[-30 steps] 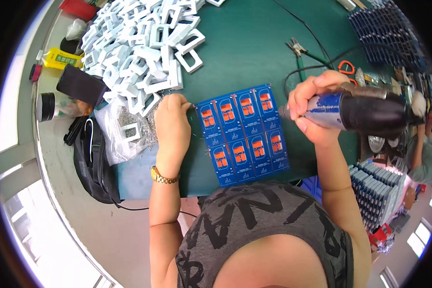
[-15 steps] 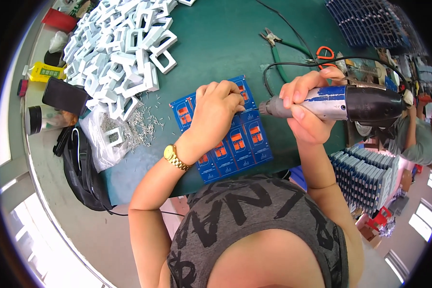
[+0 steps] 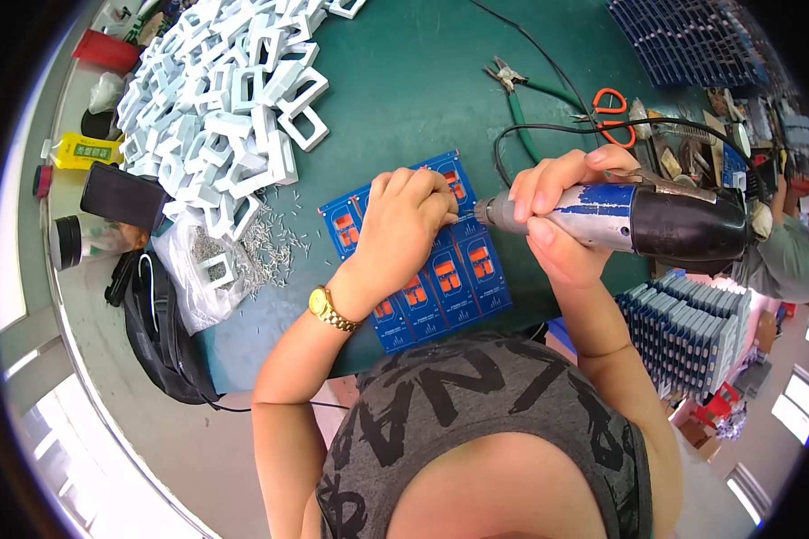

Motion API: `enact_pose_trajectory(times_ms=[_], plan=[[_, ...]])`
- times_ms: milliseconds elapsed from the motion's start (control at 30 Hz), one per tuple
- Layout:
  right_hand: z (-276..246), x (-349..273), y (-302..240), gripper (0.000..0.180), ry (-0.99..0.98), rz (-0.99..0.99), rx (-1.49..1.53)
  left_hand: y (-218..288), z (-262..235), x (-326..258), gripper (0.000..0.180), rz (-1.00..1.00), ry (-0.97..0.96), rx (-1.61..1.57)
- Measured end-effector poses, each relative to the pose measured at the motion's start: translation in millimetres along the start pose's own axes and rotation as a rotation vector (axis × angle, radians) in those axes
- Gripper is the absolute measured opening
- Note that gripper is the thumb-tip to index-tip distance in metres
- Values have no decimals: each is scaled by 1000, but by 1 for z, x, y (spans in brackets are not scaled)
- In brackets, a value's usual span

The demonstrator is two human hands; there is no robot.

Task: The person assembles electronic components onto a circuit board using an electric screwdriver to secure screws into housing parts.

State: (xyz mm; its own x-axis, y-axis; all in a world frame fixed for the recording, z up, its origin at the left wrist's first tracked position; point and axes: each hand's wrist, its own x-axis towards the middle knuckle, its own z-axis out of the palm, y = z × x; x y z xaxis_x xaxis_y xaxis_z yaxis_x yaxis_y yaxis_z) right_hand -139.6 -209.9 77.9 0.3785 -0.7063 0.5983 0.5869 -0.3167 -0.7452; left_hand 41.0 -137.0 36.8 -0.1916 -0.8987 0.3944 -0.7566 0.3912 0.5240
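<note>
Loose screws (image 3: 274,242) are scattered at nine o'clock from the blue circuit board (image 3: 463,296) on the counter (image 3: 395,90), partly covered by the curled left hand (image 3: 403,225); whether anything is pinched there cannot be told. At three o'clock, in the right hand (image 3: 568,256), a power screwdriver (image 3: 634,220) is gripped.

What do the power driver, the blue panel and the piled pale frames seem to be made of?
Power driver: apparently painted metal toward the front, bare silver showing through worn blue; glossy black rear, probably plastic.
Blue panel: likely circuit-board laminate, smooth, with fine pale printing.
Pale frames: probably moulded plastic, matte, repeating one shape.
</note>
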Motion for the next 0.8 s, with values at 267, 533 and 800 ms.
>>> enact_pose_trajectory(times_ms=[267,533,800], plan=[[3,-4,3,62,-9,-15,23,-3,1,-1,11,-97,28,-72],[6,-1,-1,62,-75,21,-58,-6,2,0,12,-94,30,-105],[15,5,4,63,-178,35,-117,-7,-7,-6,13,-73,20,-147]])
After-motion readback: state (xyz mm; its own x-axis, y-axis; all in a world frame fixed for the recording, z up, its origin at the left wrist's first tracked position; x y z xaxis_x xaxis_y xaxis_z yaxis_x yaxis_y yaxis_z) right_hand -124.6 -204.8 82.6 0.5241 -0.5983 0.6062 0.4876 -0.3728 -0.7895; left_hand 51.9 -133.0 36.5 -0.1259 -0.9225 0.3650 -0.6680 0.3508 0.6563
